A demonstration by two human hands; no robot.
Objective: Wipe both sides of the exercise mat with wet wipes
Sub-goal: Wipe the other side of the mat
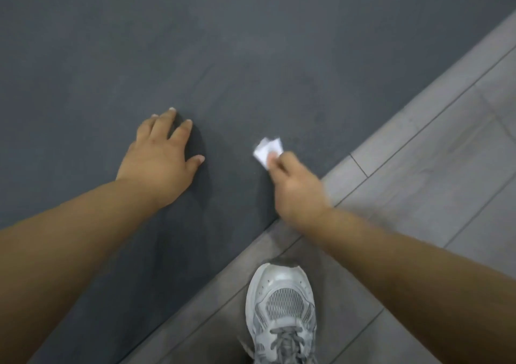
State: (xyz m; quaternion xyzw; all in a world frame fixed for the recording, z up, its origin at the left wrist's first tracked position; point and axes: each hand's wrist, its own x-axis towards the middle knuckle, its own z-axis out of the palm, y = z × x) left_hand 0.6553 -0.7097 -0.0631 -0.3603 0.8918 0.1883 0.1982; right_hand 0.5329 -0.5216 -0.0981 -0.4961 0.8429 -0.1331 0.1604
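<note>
Left hand (160,155) lay spread flat on the mat (251,56); right hand (298,189) pinched a folded wet wipe (266,148) against it.

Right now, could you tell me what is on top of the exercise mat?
The left hand lies flat on the mat; the right hand pinches a white wet wipe against it. Its near part is hidden by that hand.

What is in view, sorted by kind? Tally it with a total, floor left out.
mat: 1
wipe: 1
hands: 2 (left hand flat on the mat, right hand holding the wipe)
shoe: 1
Total: 5
</note>
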